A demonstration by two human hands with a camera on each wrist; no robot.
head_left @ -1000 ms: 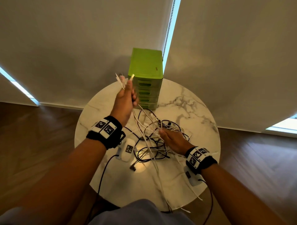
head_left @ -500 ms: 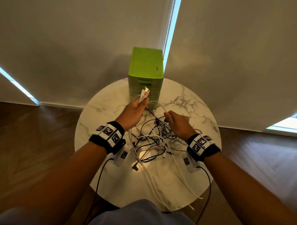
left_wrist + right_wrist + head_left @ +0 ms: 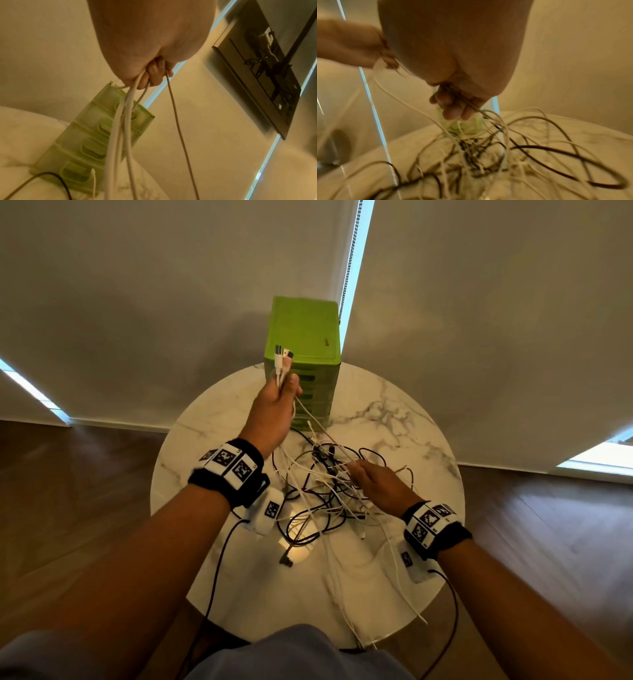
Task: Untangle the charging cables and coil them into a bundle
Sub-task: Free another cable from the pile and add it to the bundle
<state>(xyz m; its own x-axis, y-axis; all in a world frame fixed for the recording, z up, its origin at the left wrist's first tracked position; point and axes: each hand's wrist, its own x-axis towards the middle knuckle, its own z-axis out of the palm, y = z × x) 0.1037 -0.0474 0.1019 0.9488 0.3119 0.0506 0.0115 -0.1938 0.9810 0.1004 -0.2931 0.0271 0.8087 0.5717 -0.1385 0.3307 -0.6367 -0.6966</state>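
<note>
My cables (image 3: 322, 491) are white and black; the drawer box (image 3: 303, 337) lime green; the bench (image 3: 394, 419) white, grey-veined marble.

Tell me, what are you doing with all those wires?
A person is sorting out a knot of charging cables on a round marble table. The left hand grips a few white cables with their plug ends sticking up, in front of a green drawer box. The right hand pinches strands in the tangled pile of white and black cables. Most are still knotted; nothing is coiled yet.
</note>
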